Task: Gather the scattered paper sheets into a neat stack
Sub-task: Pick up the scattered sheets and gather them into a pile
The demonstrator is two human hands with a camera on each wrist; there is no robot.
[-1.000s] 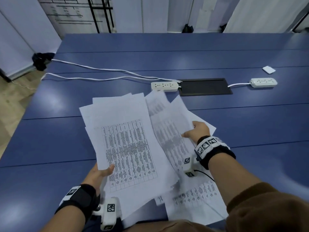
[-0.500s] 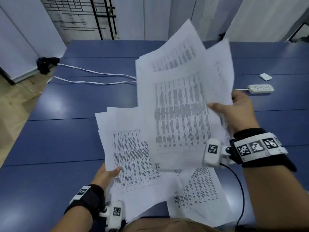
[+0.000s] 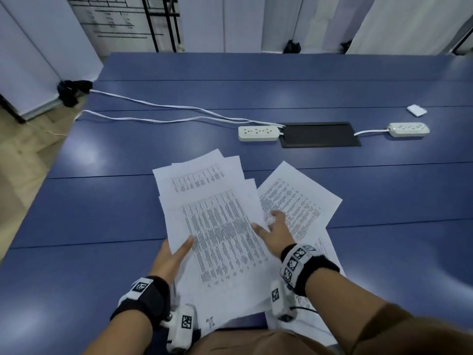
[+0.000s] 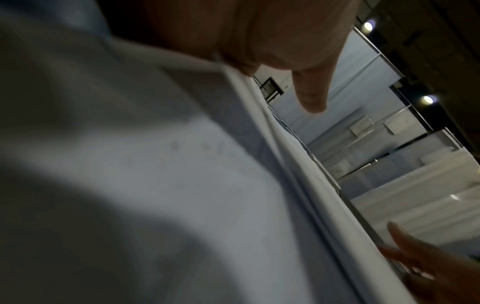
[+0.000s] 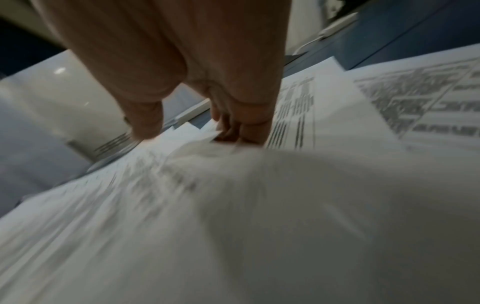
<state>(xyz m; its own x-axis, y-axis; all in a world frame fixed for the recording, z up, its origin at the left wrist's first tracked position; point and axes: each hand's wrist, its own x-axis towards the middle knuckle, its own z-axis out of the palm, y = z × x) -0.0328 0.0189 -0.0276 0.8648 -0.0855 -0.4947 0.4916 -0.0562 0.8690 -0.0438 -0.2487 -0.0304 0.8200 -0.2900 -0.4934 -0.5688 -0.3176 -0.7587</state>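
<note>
Both hands on the papers near the desk's front edge: left hand [image 3: 172,257] pinches the pile [image 3: 220,234], right hand [image 3: 275,233] lies flat across loose sheets [image 3: 302,201]; far desk [image 3: 256,93] mostly bare.

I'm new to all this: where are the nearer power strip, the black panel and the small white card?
Nearer power strip [image 3: 258,133], head view, top face.
Black panel [image 3: 320,134], head view, centre.
Small white card [image 3: 416,110], head view, middle.

Blue counter [image 3: 332,201] with power gear

Two white plastic power strips [image 3: 258,133] [image 3: 409,129] flank a black rectangular inset panel [image 3: 320,134]; white cables [image 3: 153,106] trail left off the edge; a small white card [image 3: 416,110] lies far right
</note>
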